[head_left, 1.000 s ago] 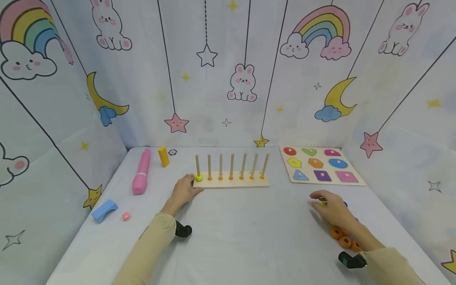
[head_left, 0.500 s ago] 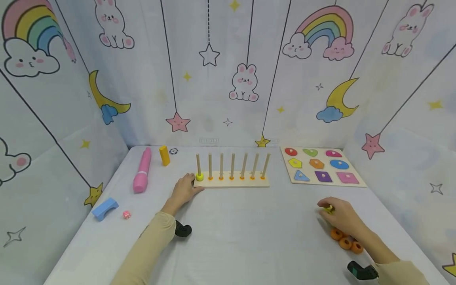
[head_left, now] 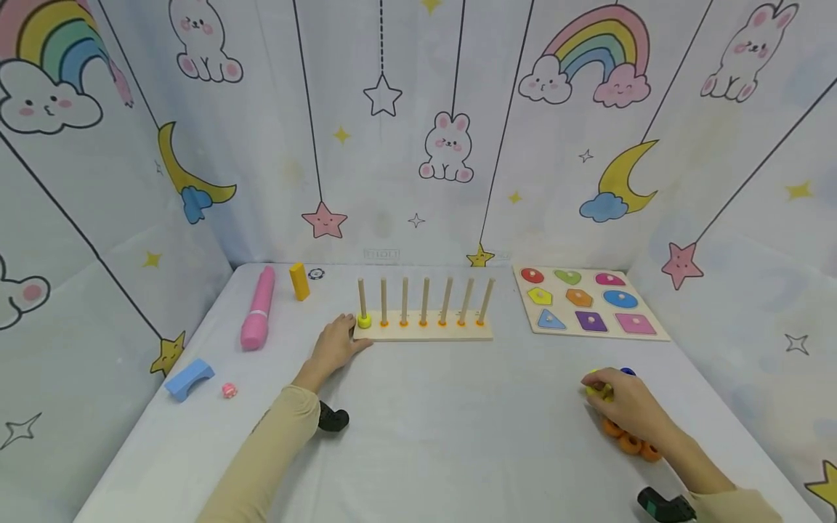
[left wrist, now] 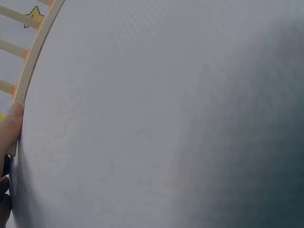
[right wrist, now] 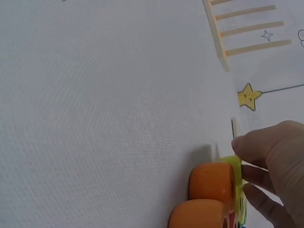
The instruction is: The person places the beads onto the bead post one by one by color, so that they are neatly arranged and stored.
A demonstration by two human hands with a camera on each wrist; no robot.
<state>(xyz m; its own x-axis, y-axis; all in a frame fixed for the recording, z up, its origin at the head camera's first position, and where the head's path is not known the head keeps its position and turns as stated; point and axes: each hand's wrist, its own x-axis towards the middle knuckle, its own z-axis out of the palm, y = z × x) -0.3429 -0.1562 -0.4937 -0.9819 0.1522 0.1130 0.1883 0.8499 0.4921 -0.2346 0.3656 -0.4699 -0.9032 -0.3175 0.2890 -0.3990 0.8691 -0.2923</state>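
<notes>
Left arm in beige sleeve stretched forward, wrist straight. Left hand (head_left: 338, 341) palm down, fingers relaxed and flat, thumb tip (left wrist: 10, 128) pressed forward, dark wrist camera mount under forearm. Right arm reaches forward, forearm bare beyond beige cuff. Right hand (head_left: 621, 403) knuckles up, fingers (right wrist: 266, 147) curled downward in pinch at fingertips.

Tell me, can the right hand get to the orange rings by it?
Probably yes. The right hand pinches a yellow ring, and the orange rings lie on the table right under its wrist, with nothing covering them. It may need to free its fingers first.
</notes>
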